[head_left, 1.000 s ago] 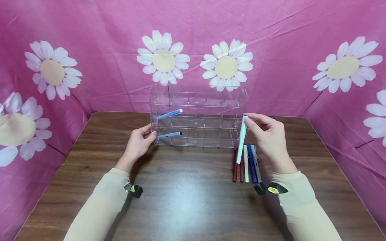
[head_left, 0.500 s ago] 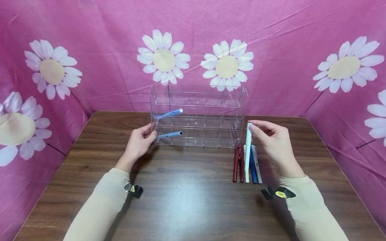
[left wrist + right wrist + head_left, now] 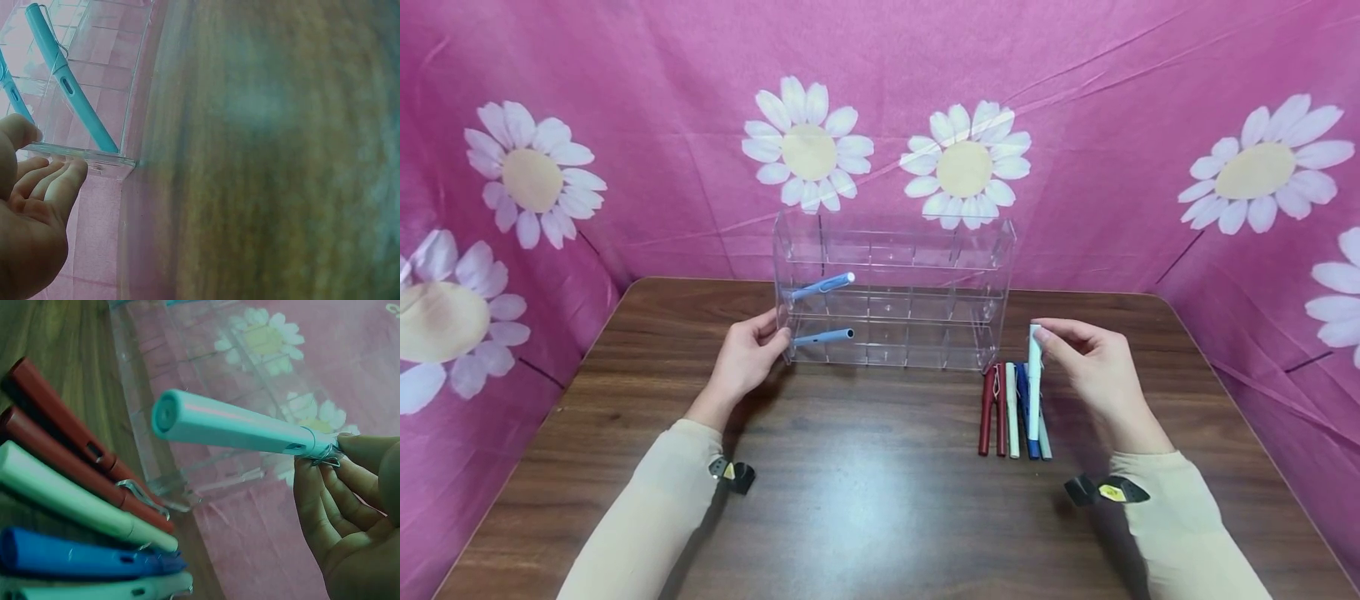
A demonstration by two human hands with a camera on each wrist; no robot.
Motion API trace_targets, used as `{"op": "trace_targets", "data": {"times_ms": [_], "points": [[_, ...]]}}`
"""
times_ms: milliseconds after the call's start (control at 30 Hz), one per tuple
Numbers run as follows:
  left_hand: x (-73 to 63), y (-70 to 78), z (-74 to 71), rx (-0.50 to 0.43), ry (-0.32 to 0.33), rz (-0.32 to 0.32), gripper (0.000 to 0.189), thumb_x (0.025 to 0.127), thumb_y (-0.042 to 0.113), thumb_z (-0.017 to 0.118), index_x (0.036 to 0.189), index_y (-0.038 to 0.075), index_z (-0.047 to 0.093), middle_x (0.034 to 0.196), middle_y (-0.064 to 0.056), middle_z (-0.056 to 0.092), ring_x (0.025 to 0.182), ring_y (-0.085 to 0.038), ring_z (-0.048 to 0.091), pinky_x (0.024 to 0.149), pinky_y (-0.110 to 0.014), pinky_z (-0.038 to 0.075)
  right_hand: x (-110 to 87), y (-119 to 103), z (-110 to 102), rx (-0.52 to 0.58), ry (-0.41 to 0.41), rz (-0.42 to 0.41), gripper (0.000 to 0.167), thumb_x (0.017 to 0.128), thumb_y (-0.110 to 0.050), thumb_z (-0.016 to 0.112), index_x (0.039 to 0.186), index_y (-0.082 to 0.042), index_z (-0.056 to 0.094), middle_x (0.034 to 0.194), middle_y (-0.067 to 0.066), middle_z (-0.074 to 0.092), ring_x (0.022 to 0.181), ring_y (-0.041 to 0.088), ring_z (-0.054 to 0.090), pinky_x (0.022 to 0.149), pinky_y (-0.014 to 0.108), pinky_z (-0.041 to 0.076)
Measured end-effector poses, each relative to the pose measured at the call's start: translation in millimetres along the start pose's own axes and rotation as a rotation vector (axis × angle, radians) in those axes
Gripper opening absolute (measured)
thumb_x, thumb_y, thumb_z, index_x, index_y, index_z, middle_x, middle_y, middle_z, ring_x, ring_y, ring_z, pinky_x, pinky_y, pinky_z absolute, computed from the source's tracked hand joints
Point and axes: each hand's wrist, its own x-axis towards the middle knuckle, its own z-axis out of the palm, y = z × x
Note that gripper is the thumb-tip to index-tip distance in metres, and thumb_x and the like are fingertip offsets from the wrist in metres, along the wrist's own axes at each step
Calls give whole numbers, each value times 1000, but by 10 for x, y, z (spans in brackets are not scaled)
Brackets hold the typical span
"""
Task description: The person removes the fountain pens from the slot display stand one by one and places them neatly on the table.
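In the head view, a clear acrylic rack [image 3: 887,317] with rows of compartments stands at the table's back. My left hand [image 3: 747,354] grips its left side wall, thumb on one face and fingers on the other in the left wrist view. Two light blue pens [image 3: 823,337] lean in its leftmost compartments, one above the other. Right of the rack, my right hand [image 3: 1093,358] pinches a pale turquoise pen [image 3: 225,425] near its clip end. That pen slants over a row of loose pens: two dark red pens [image 3: 985,410], a pale green pen [image 3: 1012,412], a blue pen [image 3: 87,553] and a greyish pen [image 3: 1047,442].
The brown wooden table [image 3: 850,500] carries the rack and the loose pens. Behind it hangs a pink cloth [image 3: 1075,125] with white daisies. Each sleeve bears a small black wrist camera, such as the right wrist camera [image 3: 1082,490].
My right hand has moved right and toward me with the turquoise pen, from the rack's right side to over the blue and greyish pens. The left hand and rack stay put.
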Motion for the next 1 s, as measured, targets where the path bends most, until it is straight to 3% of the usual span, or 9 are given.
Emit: {"op": "trace_targets", "data": {"times_ms": [300,567,867,1000], "points": [[2,-4,5,-1,3,-3,46,106,4,59,151,-5,57,139,-28,68,123,-38,70,81,-4,55,18,225,-79,11,20,37,35,102,-25,78,126,0,77,82,-24,76,71,1,70,63,17,60],[4,-7,5,-8,-2,-10,47,106,4,59,151,-6,57,140,-28,67,124,-36,69,83,-4,55,17,385,-96,2,9,57,40,103,-22,76,128,8,73,84,-29,75,71,1,71,66,16,62],[11,-16,2,8,3,2,46,105,5,60,150,-6,58,139,-28,68,118,-20,71,84,-3,54,20,538,-141,27,-18,83,42,104,-19,73,130,14,69,89,-28,76,70,-2,72,67,19,65],[9,-6,-1,-1,0,4,46,105,4,60,150,-6,58,138,-28,68,119,-24,71,84,-3,54,21,619,-157,19,-31,98,45,104,-20,73,130,16,68,88,-31,74,70,-1,72,68,20,65]]}}
